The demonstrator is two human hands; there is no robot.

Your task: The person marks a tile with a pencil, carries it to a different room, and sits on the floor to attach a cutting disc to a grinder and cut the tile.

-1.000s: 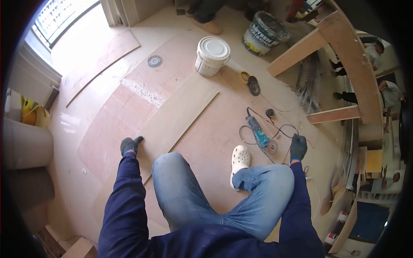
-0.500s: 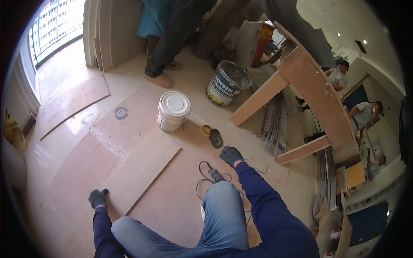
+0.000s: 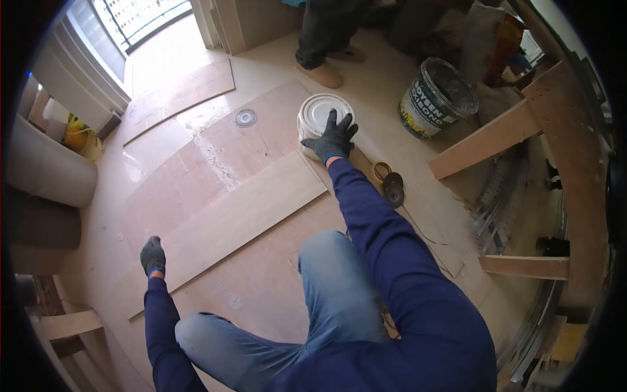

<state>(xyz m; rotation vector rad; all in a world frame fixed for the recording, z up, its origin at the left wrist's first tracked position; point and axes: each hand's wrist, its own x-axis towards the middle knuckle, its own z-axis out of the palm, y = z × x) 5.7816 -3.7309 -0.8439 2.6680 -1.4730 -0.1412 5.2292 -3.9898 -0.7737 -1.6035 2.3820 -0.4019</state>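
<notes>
My right hand (image 3: 333,136), in a dark glove, is at the lid edge of a white lidded bucket (image 3: 320,112), its fingers spread. My left hand (image 3: 153,255), also gloved, is closed near the lower left part of a long plywood strip (image 3: 245,225); whether something small is inside it is hidden. The strip lies across a larger plywood sheet (image 3: 261,277) on the floor. Dark round discs (image 3: 394,190) and a yellow ring (image 3: 380,172) lie right of the bucket.
A person's shoe (image 3: 324,75) is behind the white bucket. At the right stand a dark paint bucket (image 3: 437,98) and a wooden frame (image 3: 486,138). A round drain cover (image 3: 245,118) and another board (image 3: 179,98) lie at the upper left.
My right hand has moved from beside the discs up to the white bucket, its fingers now spread. The view has shifted left, and the power tool near my knee has dropped from sight.
</notes>
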